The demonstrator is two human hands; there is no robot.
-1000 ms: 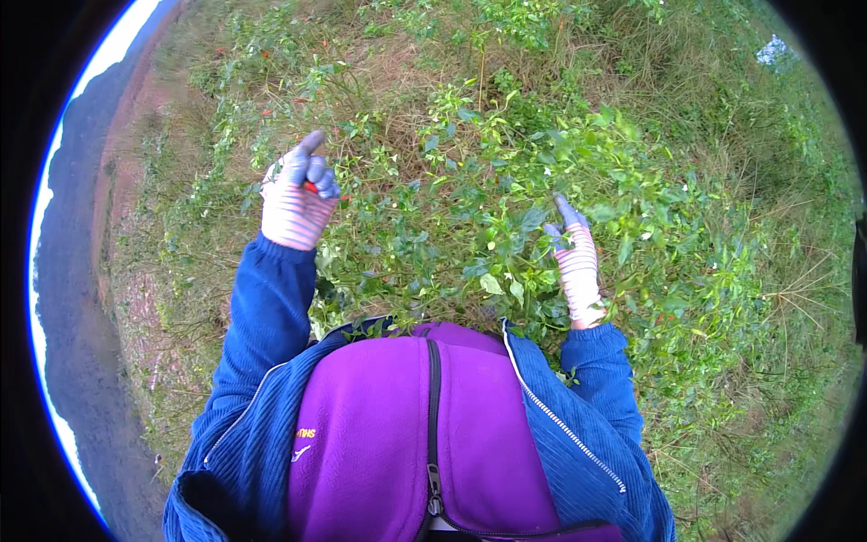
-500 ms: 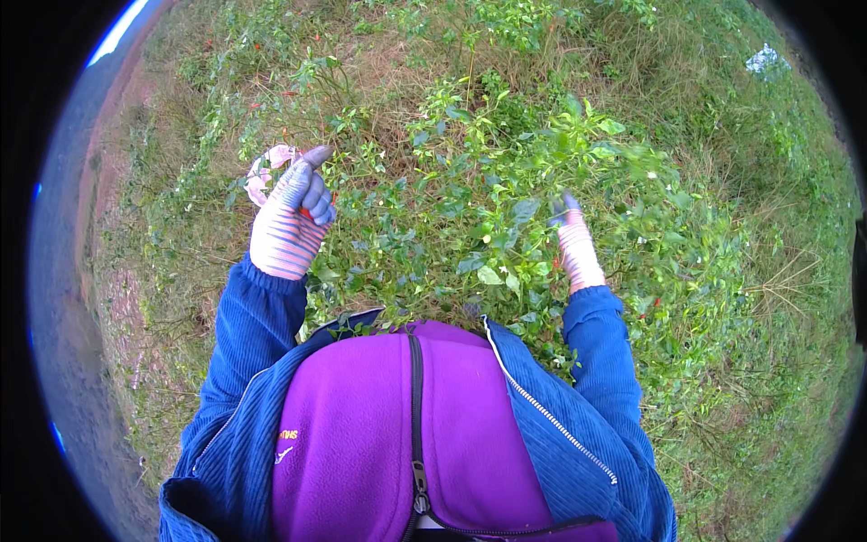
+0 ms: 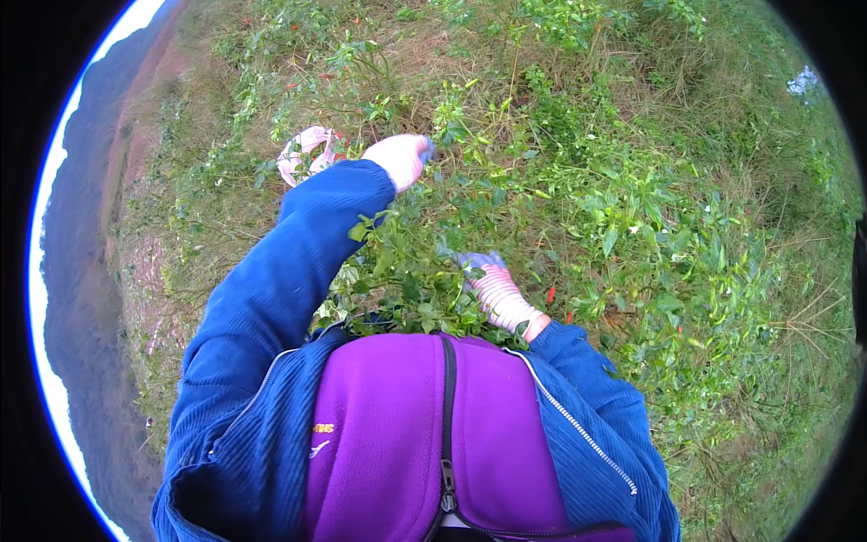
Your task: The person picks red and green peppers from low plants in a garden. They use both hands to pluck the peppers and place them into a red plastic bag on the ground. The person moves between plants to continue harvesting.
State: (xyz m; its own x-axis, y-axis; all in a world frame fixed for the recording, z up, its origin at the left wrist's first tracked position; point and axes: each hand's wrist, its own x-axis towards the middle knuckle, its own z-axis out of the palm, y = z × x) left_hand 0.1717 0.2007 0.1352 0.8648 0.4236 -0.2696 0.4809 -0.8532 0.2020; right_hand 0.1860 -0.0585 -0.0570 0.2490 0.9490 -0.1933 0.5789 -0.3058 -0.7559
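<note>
Both my hands wear pale pink striped gloves with grey-blue fingers. My left hand is stretched forward over the pepper plants, beside a pink bag. Its back faces up and hides most of the fingers, so its grip cannot be made out. Nearer my body, my right hand reaches leftward into a leafy pepper plant. Its fingertips are blurred and partly lost among the leaves, which are bunched toward the left. A red chilli pepper hangs just right of this hand.
More green pepper bushes spread to the right, with small white flowers and scattered red peppers. Dry grass lies between plants farther off. A whitish object is at the far right. A dark hillside rises at the left.
My left hand has gone forward and right, its closed fingers with something red no longer visible. My right hand has come inward and nearer my body, and foliage has shifted left.
</note>
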